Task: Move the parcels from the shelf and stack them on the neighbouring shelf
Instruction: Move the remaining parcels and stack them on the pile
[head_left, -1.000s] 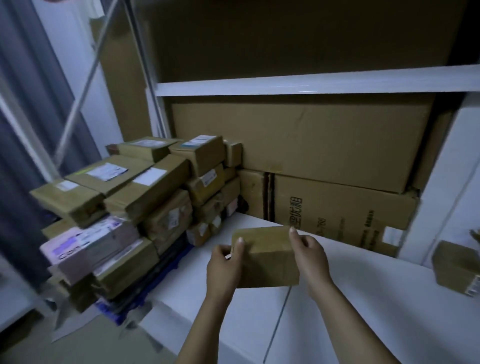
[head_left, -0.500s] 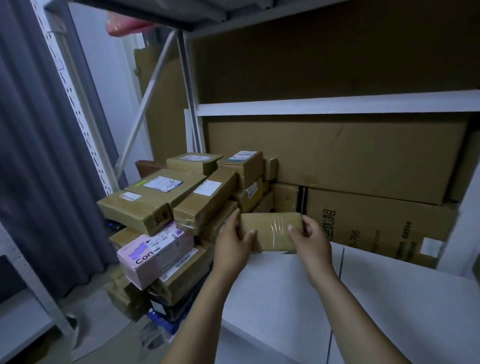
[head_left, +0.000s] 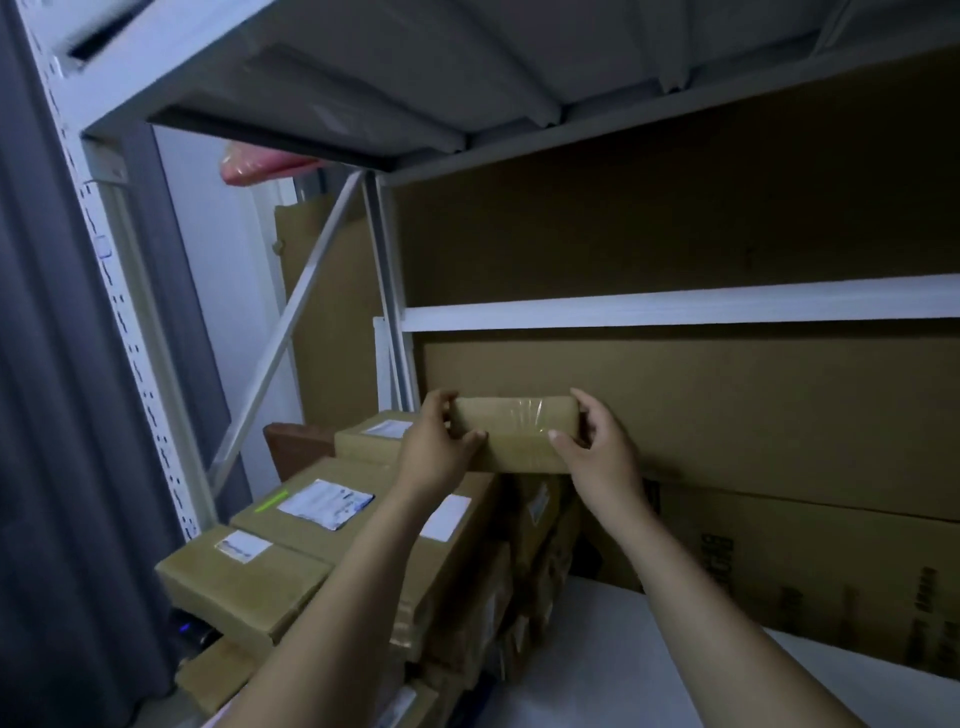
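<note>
Held parcel: a small brown parcel (head_left: 511, 434) with a band of shiny clear tape across its middle. It is held level at the centre of the frame, over the back of the parcel stack and in front of a big carton. Whether its underside touches the stack cannot be told.
Left hand: the left hand (head_left: 439, 454) grips the parcel's left end, fingers curled over the top edge and thumb pressed on the near face.
Right hand: the right hand (head_left: 597, 457) grips the right end, fingers wrapped round the end and thumb on the near face.
Parcel stack: brown taped parcels (head_left: 244, 582) piled at lower left of the frame, beside the white shelf board (head_left: 613, 654).
Labels: a white shipping label (head_left: 327, 503) with blue-grey print and a yellow-green strip beside it. There is a smaller white label (head_left: 243, 545) on the nearest parcel, another (head_left: 387, 428) on the rear top parcel, and a plain white one (head_left: 445, 514) partly behind the left forearm. The print on all of them is too blurred to read.
Carton writing: the lower carton (head_left: 779, 571) at right carries dark printing running sideways, too blurred to read.
Upper carton: a plain brown face (head_left: 727, 405) under a white shelf beam (head_left: 675, 309).
Upper left: a pink wrapped item (head_left: 260, 163) behind the perforated grey upright (head_left: 104, 270), with a grey curtain (head_left: 41, 415) along the left edge.
</note>
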